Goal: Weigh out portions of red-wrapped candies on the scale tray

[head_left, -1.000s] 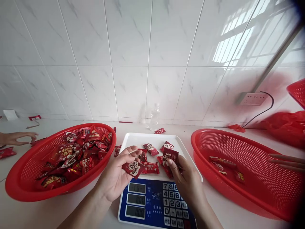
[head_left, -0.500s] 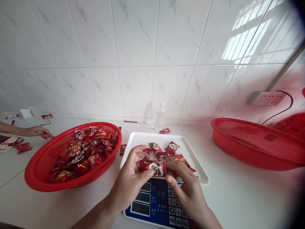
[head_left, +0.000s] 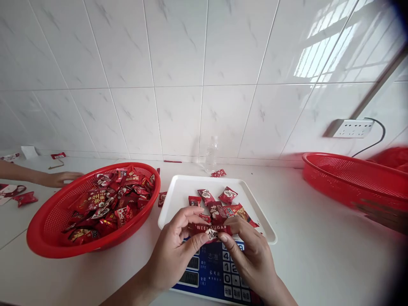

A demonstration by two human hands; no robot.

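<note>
Between both hands is a dark red wrapped candy (head_left: 211, 231) printed "SWEET SUGAR". My left hand (head_left: 178, 244) pinches its left end, thumb in front and fingers behind. My right hand (head_left: 250, 250) is closed on its right end with thumb and forefinger. Beneath them is a digital weighing scale (head_left: 213, 280) with a blue key panel, partly covered by my hands. On its white tray (head_left: 174, 191) lie several red candy packets (head_left: 228, 195), some partly hidden behind my fingers.
A red perforated basket (head_left: 44, 242) of candies stands left, a co-worker's hand (head_left: 59, 179) at its rim. Another red basket (head_left: 331, 187) sits right. Behind the scale are a clear plastic bottle (head_left: 211, 155) and a small red packet (head_left: 218, 173). A socket strip (head_left: 350, 128) is on the wall.
My right hand has closed onto the candy's right end, and the candy has tipped so its front shows less. The co-worker's hand has moved right, to the left basket's rim.
</note>
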